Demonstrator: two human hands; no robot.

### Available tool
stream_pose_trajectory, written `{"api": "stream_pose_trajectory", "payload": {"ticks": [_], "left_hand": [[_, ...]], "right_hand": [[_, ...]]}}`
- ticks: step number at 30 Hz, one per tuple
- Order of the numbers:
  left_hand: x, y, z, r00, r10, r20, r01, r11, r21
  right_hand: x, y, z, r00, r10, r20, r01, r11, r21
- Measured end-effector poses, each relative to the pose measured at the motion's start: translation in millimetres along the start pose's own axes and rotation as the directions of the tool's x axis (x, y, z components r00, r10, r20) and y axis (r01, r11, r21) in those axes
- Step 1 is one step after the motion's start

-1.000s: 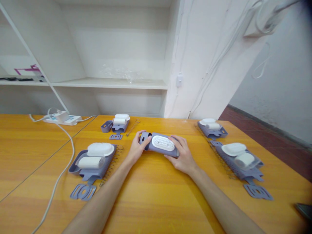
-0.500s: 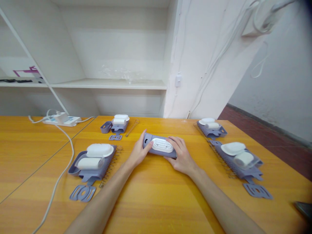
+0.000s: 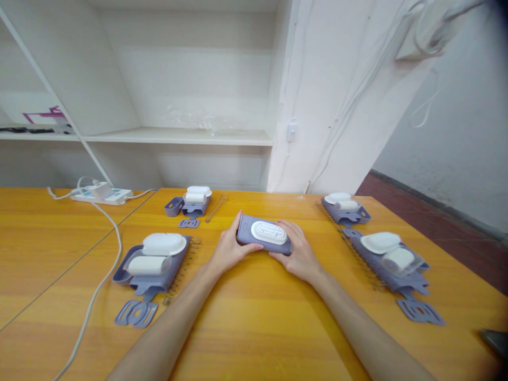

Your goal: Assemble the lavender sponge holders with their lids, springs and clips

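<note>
Above the middle of the table I hold a grey-purple plastic case [image 3: 246, 224] with a white oval, bumpy piece [image 3: 269, 233] on its upward face. My left hand [image 3: 231, 244] is closed round its left end, thumb along the near edge. On the right end, my right hand [image 3: 297, 250] grips with fingers on top and thumb at the near edge. Left of my hands lies a similar grey-purple tray [image 3: 153, 283] bearing a white oval piece [image 3: 164, 244] and a white roll [image 3: 147, 265]. A wire coil [image 3: 181, 274] runs beside it.
More part sets lie at the back left [image 3: 194, 210], back right [image 3: 344, 210] and right [image 3: 391, 270]. Flat slotted plates [image 3: 136, 314] lie near them. A white power strip [image 3: 102, 194] and its cable [image 3: 113, 227] occupy the left. A dark object [image 3: 494, 339] sits at the right edge.
The case has been turned in my hands: the dark hole at its left end no longer shows. My left thumb has moved from beside the white oval piece to the near edge.
</note>
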State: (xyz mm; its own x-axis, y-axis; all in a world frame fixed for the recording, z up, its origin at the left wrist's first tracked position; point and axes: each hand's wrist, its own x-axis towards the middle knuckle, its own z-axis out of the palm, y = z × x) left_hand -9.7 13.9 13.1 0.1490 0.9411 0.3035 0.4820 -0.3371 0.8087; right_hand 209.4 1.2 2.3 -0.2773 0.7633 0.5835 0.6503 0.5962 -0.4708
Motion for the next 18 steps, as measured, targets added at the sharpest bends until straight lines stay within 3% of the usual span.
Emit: {"api": "stream_pose_trajectory", "payload": {"ticks": [13, 18], "left_hand": [[3, -11, 6, 0.998, -0.050, -0.044, 0.047, 0.997, -0.057], [5, -15, 8, 0.997, -0.061, -0.050, 0.060, 0.998, -0.008]], "right_hand": [[0, 0, 2, 0.998, 0.055, -0.036, -0.055, 0.998, 0.007], [0, 3, 3, 0.996, 0.088, -0.029, -0.089, 0.996, -0.011]]}}
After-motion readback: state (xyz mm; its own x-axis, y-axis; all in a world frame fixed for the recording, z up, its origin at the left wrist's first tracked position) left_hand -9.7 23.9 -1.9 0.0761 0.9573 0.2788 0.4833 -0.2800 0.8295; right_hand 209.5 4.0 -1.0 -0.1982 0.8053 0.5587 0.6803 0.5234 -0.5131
